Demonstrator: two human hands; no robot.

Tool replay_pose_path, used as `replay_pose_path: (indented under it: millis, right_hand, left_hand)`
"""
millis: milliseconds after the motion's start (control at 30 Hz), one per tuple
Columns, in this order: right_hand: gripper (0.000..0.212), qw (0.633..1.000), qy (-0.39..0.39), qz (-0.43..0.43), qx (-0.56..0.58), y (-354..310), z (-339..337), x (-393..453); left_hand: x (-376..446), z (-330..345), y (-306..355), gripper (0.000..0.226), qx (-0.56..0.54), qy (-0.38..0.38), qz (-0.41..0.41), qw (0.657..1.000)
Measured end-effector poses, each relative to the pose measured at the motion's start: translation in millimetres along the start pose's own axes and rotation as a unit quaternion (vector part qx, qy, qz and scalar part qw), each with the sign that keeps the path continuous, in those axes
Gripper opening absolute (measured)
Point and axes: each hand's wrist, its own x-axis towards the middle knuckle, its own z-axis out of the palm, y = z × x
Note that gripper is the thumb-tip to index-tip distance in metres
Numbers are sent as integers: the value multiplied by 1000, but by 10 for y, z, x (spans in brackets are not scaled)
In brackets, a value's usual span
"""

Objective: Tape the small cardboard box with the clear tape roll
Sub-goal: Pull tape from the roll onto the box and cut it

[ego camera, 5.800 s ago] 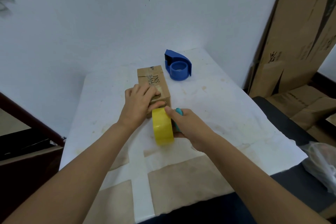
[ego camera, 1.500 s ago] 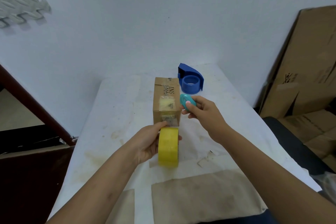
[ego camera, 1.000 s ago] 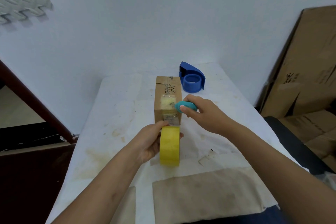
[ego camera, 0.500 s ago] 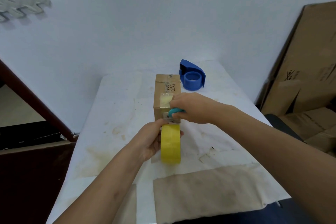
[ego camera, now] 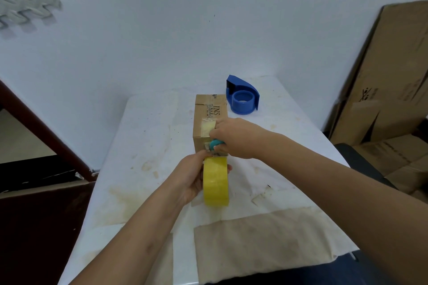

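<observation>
Already strip on box (ego camera: 209, 120) top, down near face. Left hand (ego camera: 188, 178) fingers clamp roll (ego camera: 215, 180); right hand (ego camera: 234, 137) fingers grip teal cutter (ego camera: 214, 144) at taut tape. Left: cut, press end.

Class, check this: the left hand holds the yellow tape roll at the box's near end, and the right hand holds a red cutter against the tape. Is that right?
Not quite. In the head view the cutter in the right hand is teal, not red. The left hand does hold the tape roll at the box's near end.
</observation>
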Motion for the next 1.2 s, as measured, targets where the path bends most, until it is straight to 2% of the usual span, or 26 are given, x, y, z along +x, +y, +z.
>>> replay_pose_path:
  millis: [467, 833, 1067, 1200]
  right_hand:
    - [33, 999, 14, 4, -39, -68, 86, 87]
    - [29, 997, -58, 19, -52, -23, -62, 1]
    - [24, 999, -34, 24, -4, 11, -29, -82]
    - [24, 999, -18, 26, 37, 69, 28, -122]
  left_hand:
    - [-2, 8, 17, 30, 13, 6, -4, 1000]
    - [-22, 5, 35, 31, 30, 3, 4, 1000]
    - [-40, -10, 43, 30, 26, -6, -3, 1000]
    - [-77, -4, 126, 29, 60, -33, -28, 997]
